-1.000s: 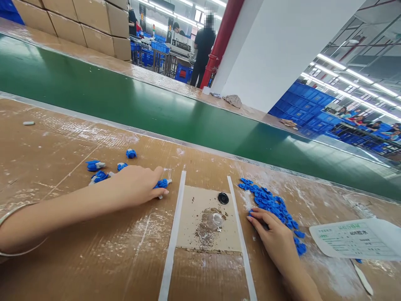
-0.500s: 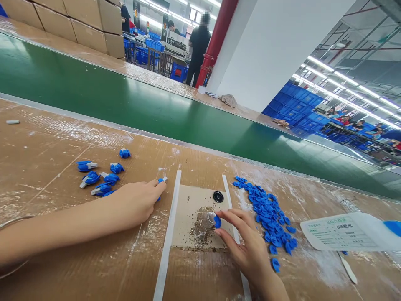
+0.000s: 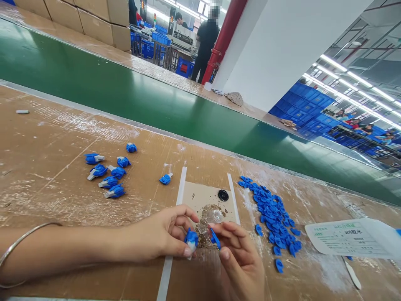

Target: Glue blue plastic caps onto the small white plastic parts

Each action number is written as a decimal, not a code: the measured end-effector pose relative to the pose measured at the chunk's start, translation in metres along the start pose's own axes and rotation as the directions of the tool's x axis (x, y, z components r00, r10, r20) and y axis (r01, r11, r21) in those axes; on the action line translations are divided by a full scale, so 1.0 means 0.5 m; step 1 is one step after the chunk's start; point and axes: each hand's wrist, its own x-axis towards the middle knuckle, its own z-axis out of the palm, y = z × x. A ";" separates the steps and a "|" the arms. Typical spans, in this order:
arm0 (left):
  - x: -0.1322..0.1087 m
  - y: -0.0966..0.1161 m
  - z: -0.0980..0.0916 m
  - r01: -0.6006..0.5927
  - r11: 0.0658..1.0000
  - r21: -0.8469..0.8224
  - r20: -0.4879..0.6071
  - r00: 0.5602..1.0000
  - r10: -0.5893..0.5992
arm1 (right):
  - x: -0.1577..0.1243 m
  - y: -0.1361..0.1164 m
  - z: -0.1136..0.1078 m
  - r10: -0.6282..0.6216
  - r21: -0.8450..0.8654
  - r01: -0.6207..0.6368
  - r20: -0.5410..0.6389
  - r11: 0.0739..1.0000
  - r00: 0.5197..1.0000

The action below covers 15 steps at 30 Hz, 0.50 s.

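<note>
My left hand pinches a small blue-and-white plastic part just above the cardboard-covered table. Close beside it, my right hand pinches a thin blue flat piece. Both hands hover in front of a small clear cup that sits on a stained tan pad between two white strips. A heap of blue flat pieces lies to the right of the pad. Several blue-and-white parts lie in a group at the left, and one lone part rests nearer the pad.
A small black disc lies on the pad. A printed white sheet lies at the right. A green conveyor belt runs along the table's far edge, with cardboard boxes and a person in black beyond.
My left hand drew back from the lone part toward me and now holds a blue-and-white part. My right hand came in from the cup, its blue flat piece now beside that part.
</note>
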 end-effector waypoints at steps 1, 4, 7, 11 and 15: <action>-0.003 -0.004 0.004 -0.010 1.000 -0.029 0.014 1.000 0.010 | -0.007 0.000 0.012 0.029 0.060 -0.028 -0.017 0.998 0.999; -0.010 -0.004 0.012 -0.025 0.997 -0.078 0.040 0.999 0.028 | -0.020 -0.005 0.047 0.134 0.143 -0.114 -0.134 0.983 0.982; -0.010 0.000 0.013 -0.037 0.994 -0.107 0.058 0.997 0.043 | -0.027 -0.010 0.071 0.168 0.130 -0.141 -0.224 0.981 0.960; -0.008 -0.003 0.011 -0.051 0.990 -0.128 0.073 0.995 0.060 | -0.036 -0.003 0.077 0.130 0.047 -0.123 -0.239 0.991 0.962; -0.009 -0.002 0.008 -0.045 0.986 -0.162 0.086 0.994 0.060 | -0.042 0.016 0.069 0.035 -0.107 -0.060 -0.221 0.992 0.975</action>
